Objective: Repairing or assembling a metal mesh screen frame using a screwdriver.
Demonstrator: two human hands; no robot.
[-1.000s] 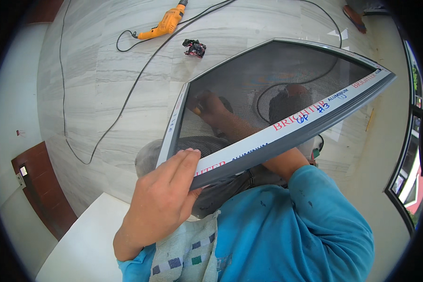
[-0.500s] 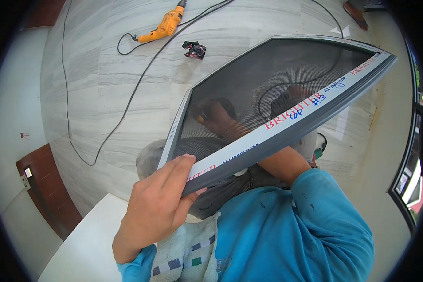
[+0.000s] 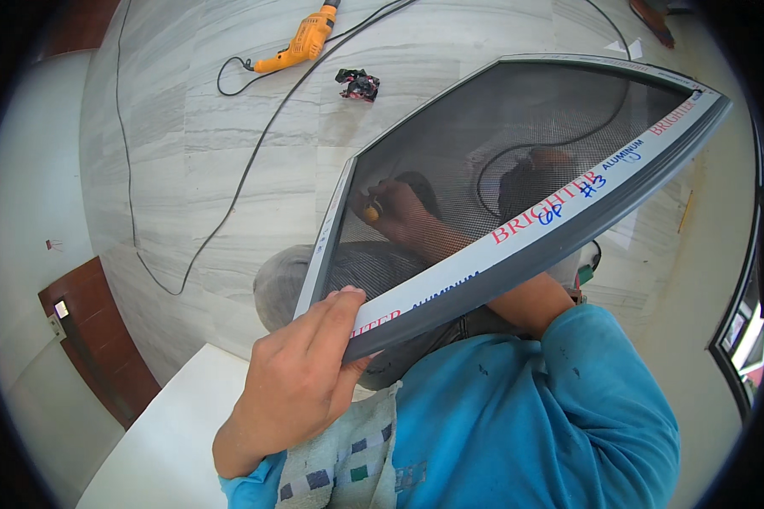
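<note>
A window screen with dark mesh and a metal frame covered in white printed tape is tilted up over my lap. My left hand grips its near left corner, fingers over the taped face and thumb beneath the dark grey edge. Behind the screen reaches my right arm, and my right hand shows dimly through the mesh near the left side of the frame. Its fingers are closed around a small tool with a yellow end; the mesh blurs what kind it is.
On the marble-look floor lie an orange power drill, its black cable and a crumpled black-and-pink piece. A white panel stands at the lower left. A wall and window are on the right.
The screen and both hands sit slightly farther right in view, as does the floor around them. Behind the mesh my right hand has turned a little, and the yellow end shows more.
</note>
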